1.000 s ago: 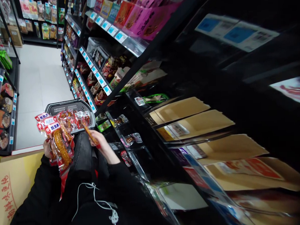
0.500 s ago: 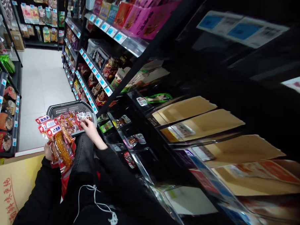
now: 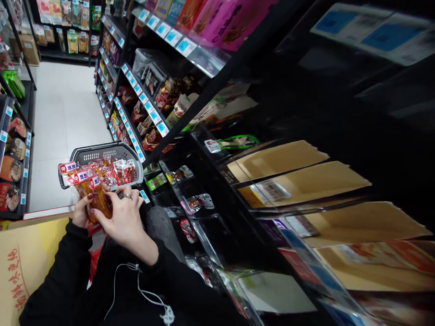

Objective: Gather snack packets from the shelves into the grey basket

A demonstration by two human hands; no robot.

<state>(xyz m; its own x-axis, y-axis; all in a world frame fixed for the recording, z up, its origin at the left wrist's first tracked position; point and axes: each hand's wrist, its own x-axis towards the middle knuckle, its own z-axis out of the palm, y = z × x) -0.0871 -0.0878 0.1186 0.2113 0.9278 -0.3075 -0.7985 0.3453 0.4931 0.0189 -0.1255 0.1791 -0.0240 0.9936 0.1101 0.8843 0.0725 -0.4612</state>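
Observation:
Several red-topped clear snack packets [image 3: 96, 197] with brown food inside are bunched between my two hands. My left hand [image 3: 81, 212] grips them from the left side, its thumb on the front. My right hand [image 3: 125, 217], with a ring on one finger, closes on the same packets from the right, thumb across the lower front. Just beyond is a grey shopping basket [image 3: 135, 152] with perforated walls. Inside it lie more small red and white packets [image 3: 123, 171]. The packets in my hands overlap the basket's near left part.
To the right, a black shelf rack holds brown cardboard boxes [image 3: 297, 183] and small compartments of packets [image 3: 201, 202]. A large yellowish carton [image 3: 30, 257] stands at lower left. Shelves with round food tubs [image 3: 11, 167] line the left, and a pale tiled aisle [image 3: 51, 112] runs ahead.
My right hand has left the packets in the basket and moved back toward me onto the bunch in my left hand. The view has shifted slightly.

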